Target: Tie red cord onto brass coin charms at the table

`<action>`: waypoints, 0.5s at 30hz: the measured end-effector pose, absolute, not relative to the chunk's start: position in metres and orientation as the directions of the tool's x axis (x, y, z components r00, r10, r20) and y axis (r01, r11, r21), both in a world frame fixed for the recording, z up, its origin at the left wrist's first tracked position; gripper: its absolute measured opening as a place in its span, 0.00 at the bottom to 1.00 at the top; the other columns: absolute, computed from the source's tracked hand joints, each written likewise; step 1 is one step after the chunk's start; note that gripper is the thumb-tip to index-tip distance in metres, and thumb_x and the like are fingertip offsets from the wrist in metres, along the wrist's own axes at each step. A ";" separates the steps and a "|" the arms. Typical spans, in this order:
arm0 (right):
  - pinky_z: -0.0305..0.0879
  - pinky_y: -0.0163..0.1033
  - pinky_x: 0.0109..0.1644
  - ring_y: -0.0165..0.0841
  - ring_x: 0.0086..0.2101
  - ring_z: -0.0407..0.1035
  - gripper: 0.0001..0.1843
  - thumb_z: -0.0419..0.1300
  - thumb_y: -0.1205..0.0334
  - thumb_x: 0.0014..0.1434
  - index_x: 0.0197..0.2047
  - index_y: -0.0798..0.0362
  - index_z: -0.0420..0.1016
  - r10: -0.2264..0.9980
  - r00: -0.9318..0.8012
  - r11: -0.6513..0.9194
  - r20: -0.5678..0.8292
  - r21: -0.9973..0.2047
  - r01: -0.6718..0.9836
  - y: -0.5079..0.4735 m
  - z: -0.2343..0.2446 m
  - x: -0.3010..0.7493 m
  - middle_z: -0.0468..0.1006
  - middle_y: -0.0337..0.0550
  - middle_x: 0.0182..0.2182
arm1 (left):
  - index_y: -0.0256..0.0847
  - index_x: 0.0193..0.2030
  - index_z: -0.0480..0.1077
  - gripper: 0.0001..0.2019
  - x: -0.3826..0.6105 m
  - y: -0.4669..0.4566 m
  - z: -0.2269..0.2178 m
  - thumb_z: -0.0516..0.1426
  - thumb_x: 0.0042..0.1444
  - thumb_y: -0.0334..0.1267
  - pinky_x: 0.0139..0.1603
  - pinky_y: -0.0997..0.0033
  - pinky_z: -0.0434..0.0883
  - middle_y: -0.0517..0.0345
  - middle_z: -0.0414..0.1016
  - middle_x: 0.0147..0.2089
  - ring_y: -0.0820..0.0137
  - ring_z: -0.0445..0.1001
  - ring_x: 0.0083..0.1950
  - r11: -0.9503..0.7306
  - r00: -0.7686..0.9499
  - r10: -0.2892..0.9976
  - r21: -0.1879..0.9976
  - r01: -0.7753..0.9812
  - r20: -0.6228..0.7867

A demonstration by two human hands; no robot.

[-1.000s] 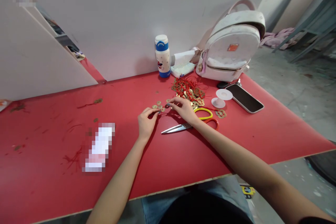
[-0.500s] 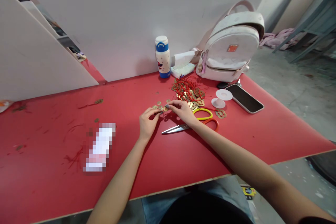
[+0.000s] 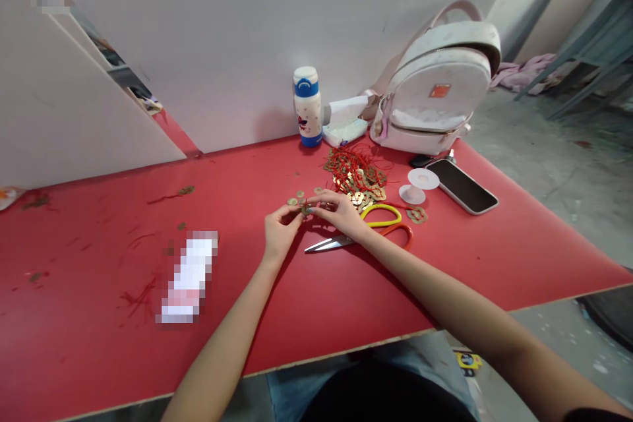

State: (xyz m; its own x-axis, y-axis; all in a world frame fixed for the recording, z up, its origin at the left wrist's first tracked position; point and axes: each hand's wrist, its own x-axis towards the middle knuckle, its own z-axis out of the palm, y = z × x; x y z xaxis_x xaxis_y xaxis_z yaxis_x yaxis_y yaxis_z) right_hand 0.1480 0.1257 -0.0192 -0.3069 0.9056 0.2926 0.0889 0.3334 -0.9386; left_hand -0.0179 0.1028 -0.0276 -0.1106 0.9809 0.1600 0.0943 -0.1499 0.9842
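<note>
Between my two hands is a small brass-coloured coin (image 3: pixel 305 210) with a bit of red cord at it. My left hand (image 3: pixel 283 232) pinches the coin from the left with thumb and fingertips. From the right, the fingers of my right hand (image 3: pixel 339 212) close on the same coin and cord. Several loose coins (image 3: pixel 293 202) lie just behind my fingertips. Scissors (image 3: pixel 329 244) with one yellow and one orange handle lie partly under my right wrist. Behind my right hand is a pile of coins tied with red cord (image 3: pixel 357 175).
A white spool (image 3: pixel 413 194) and a phone (image 3: pixel 465 186) lie to the right. Toward the back stand a bottle (image 3: pixel 308 109), a tissue pack (image 3: pixel 345 132) and a white backpack (image 3: pixel 435 92). Red cord scraps (image 3: pixel 141 297) and a blurred white item (image 3: pixel 190 277) lie left on the red table (image 3: pixel 346 310).
My right hand has shifted slightly left, nearer my left fingertips. The coin now shows more face-on between the fingers, with red cord above it.
</note>
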 end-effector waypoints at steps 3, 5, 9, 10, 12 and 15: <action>0.62 0.35 0.31 0.30 0.28 0.65 0.07 0.65 0.58 0.58 0.36 0.51 0.84 0.905 -0.259 0.374 0.336 -0.921 0.112 0.125 -0.018 0.147 0.74 0.41 0.30 | 0.37 0.33 0.81 0.09 -0.017 0.101 -0.027 0.66 0.47 0.41 0.39 0.66 0.76 0.53 0.81 0.30 0.65 0.79 0.33 -0.153 -0.072 0.984 0.981 0.117 0.162; 0.62 0.35 0.32 0.30 0.28 0.65 0.09 0.64 0.56 0.59 0.34 0.51 0.83 0.911 -0.217 0.380 0.352 -0.919 0.105 0.125 -0.016 0.148 0.74 0.41 0.30 | 0.38 0.33 0.81 0.09 -0.016 0.101 -0.027 0.67 0.47 0.41 0.40 0.66 0.76 0.52 0.81 0.32 0.65 0.79 0.34 -0.153 -0.074 0.984 0.981 0.122 0.163; 0.65 0.36 0.35 0.31 0.30 0.69 0.13 0.62 0.53 0.60 0.35 0.53 0.81 0.928 -0.207 0.328 0.310 -0.943 0.059 0.128 -0.011 0.155 0.78 0.42 0.30 | 0.38 0.35 0.81 0.12 -0.017 0.102 -0.027 0.68 0.45 0.43 0.38 0.64 0.77 0.51 0.82 0.35 0.63 0.79 0.36 -0.104 -0.101 0.989 0.993 0.063 0.110; 0.65 0.36 0.36 0.31 0.30 0.69 0.13 0.61 0.52 0.60 0.36 0.53 0.81 0.929 -0.225 0.311 0.293 -0.949 0.048 0.128 -0.010 0.156 0.79 0.42 0.31 | 0.38 0.35 0.81 0.13 -0.017 0.103 -0.027 0.68 0.45 0.44 0.37 0.64 0.77 0.51 0.82 0.35 0.63 0.79 0.35 -0.088 -0.105 0.990 0.995 0.046 0.093; 0.65 0.36 0.35 0.31 0.30 0.70 0.13 0.61 0.53 0.60 0.39 0.53 0.81 0.923 -0.266 0.303 0.280 -0.951 0.052 0.128 -0.010 0.156 0.80 0.43 0.33 | 0.38 0.35 0.81 0.13 -0.017 0.103 -0.026 0.68 0.44 0.44 0.35 0.64 0.78 0.51 0.82 0.34 0.63 0.79 0.34 -0.083 -0.109 0.990 0.996 0.038 0.087; 0.62 0.35 0.32 0.29 0.27 0.66 0.11 0.64 0.54 0.58 0.39 0.51 0.82 0.900 -0.296 0.368 0.320 -0.922 0.122 0.127 -0.013 0.153 0.78 0.41 0.31 | 0.38 0.33 0.81 0.11 -0.016 0.103 -0.026 0.68 0.44 0.42 0.36 0.65 0.77 0.53 0.82 0.30 0.64 0.79 0.32 -0.125 -0.102 0.986 0.990 0.059 0.130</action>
State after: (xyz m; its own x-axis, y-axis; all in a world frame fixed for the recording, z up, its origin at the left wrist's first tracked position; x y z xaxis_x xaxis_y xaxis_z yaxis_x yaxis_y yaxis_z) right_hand 0.1531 0.1265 -0.0126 -0.2963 0.8998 0.3202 0.1219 0.3682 -0.9217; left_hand -0.0159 0.1026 -0.0260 -0.1019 0.9862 0.1305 0.0592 -0.1249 0.9904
